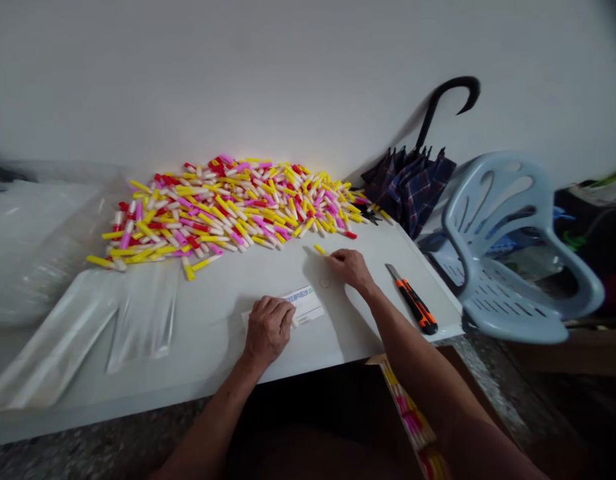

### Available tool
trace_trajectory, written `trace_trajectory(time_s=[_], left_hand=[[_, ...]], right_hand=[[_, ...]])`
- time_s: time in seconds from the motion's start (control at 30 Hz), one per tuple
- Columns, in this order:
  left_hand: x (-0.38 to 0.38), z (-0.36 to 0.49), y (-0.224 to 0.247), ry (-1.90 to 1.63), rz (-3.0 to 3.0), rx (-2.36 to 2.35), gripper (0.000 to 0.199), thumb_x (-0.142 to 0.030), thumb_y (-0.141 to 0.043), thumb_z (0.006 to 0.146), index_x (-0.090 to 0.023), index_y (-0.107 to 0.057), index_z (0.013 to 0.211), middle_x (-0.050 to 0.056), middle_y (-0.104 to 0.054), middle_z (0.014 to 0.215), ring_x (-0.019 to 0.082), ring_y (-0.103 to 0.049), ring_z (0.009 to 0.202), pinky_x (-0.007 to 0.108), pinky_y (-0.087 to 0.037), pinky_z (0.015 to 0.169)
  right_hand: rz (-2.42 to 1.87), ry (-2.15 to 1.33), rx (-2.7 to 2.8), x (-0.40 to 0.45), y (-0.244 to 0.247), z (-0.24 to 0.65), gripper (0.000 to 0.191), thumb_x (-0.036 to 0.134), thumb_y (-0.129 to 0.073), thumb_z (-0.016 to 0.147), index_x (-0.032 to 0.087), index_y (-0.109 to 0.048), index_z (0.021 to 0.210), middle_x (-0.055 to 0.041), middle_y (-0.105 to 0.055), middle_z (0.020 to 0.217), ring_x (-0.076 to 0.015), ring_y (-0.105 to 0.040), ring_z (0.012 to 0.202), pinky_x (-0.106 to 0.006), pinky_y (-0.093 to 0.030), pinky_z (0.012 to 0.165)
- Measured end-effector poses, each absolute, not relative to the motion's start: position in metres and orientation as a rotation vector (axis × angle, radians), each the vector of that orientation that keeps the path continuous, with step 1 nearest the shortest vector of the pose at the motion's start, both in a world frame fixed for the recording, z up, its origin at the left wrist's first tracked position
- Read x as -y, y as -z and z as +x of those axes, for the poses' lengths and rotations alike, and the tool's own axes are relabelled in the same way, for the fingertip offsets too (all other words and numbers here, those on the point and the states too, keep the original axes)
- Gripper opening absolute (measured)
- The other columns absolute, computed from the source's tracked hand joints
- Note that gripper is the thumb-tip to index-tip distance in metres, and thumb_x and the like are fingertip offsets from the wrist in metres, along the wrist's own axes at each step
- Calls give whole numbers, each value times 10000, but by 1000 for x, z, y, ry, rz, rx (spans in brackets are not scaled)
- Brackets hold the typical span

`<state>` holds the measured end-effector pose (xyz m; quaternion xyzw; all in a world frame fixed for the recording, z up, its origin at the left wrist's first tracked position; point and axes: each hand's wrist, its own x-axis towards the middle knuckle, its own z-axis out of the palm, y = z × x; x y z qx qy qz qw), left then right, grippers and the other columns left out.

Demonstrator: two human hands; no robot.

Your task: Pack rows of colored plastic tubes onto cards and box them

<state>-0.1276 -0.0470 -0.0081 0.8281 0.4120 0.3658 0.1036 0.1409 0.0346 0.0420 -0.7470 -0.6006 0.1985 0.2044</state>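
Pale wall (238, 80) noted behind a white worktop (208, 327). Clear plastic bag (63, 233) seen far left of the left grip; flat plastic sleeves (145, 320) laid nearer, on its left side. Broad heap of capped tubes (238, 207) (yellow, red, pink, white) spread beyond both grips. Left grip (268, 327): fingers curled, rested over a printed white card (308, 307); whether anything is pinched cannot be told. Thin ring (325, 287) found just short of the right grip, towards the wearer. Right grip (333, 259): fingertips closed together on one yellow-ended tube (319, 249), its tip pointed away towards the heap. Open box (376, 359) of similar tubes seen below the worktop edge, nearer the wearer than the right grip. To that grip's right: orange-and-black cutter (413, 300) laid down, blade out; plaid umbrella (413, 187) stood farther back; blue chair (528, 328) placed well apart.
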Motion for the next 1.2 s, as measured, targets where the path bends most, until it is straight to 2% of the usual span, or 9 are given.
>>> trace_trajectory(time_s=[0.1, 0.2, 0.33, 0.5, 0.6, 0.7, 0.87, 1.03, 1.2], left_hand=[[48, -127, 6, -1091, 2433, -1217, 188, -233, -541, 1044, -216, -668, 907, 49, -730, 928, 232, -593, 907, 403, -452, 853], [48, -127, 5, -1114, 2439, -1224, 189, -235, -537, 1045, -210, -666, 908, 53, -724, 912, 231, -595, 893, 398, -459, 842], [48, -126, 5, -1145, 2469, -1223, 187, -232, -539, 1043, -207, -670, 912, 56, -725, 906, 230, -598, 884, 398, -468, 839], [49, -127, 5, -1162, 2487, -1215, 158, -223, -551, 1038, -209, -678, 946, 57, -743, 953, 230, -612, 902, 398, -474, 851], [49, -127, 4, -1177, 2458, -1255, 159, -230, -552, 1039, -212, -677, 942, 53, -744, 943, 230, -614, 890, 403, -471, 851], [47, -127, 5, -1166, 2445, -1278, 174, -245, -552, 1040, -221, -678, 921, 48, -746, 927, 231, -618, 887, 409, -461, 849], [47, -127, 8, -1130, 2456, -1286, 175, -253, -553, 1039, -222, -671, 913, 50, -747, 927, 238, -611, 892, 413, -448, 844], [47, -127, 3, -1042, 2464, -1296, 187, -264, -550, 1040, -221, -670, 903, 50, -743, 924, 239, -606, 895, 410, -440, 840], [40, -129, -10, -819, 2430, -1303, 92, -267, -646, 968, -248, -697, 894, 33, -737, 894, 250, -616, 892, 406, -435, 803]], right_hand=[[-1834, -742, 1844, 14, -52, 155, 286, 436, -667, 941, 181, -793, 907, -36, -751, 810, -173, -648, 731, -263, -448, 677], [-1625, -818, 2084, 38, -60, 158, 254, 410, -691, 935, 182, -794, 895, -34, -727, 778, -153, -598, 662, -271, -415, 647], [-1532, -796, 2255, 36, -60, 141, 185, 324, -706, 927, 180, -796, 853, -41, -725, 792, -146, -582, 670, -272, -403, 665], [-1322, -977, 2214, 32, -43, 111, 183, 279, -644, 965, 177, -796, 973, -34, -740, 842, -154, -611, 726, -261, -433, 691], [-1236, -1072, 2155, 36, -32, 105, 203, 246, -606, 975, 187, -794, 1025, -25, -755, 884, -169, -650, 797, -269, -468, 760], [-1291, -1016, 2051, 39, -25, 106, 166, 213, -656, 926, 194, -811, 985, -40, -769, 952, -198, -682, 892, -293, -490, 851], [-1101, -1096, 2128, 38, -25, 104, 226, 165, -590, 943, 185, -811, 989, -54, -746, 985, -191, -676, 925, -300, -499, 878], [-1066, -1262, 2173, 31, -28, 99, 209, 187, -641, 917, 176, -805, 1047, -48, -749, 988, -185, -670, 913, -285, -507, 846], [-1035, -1300, 2204, 22, -31, 107, 217, 222, -648, 936, 212, -796, 1094, -29, -765, 1019, -184, -679, 941, -280, -516, 865]])
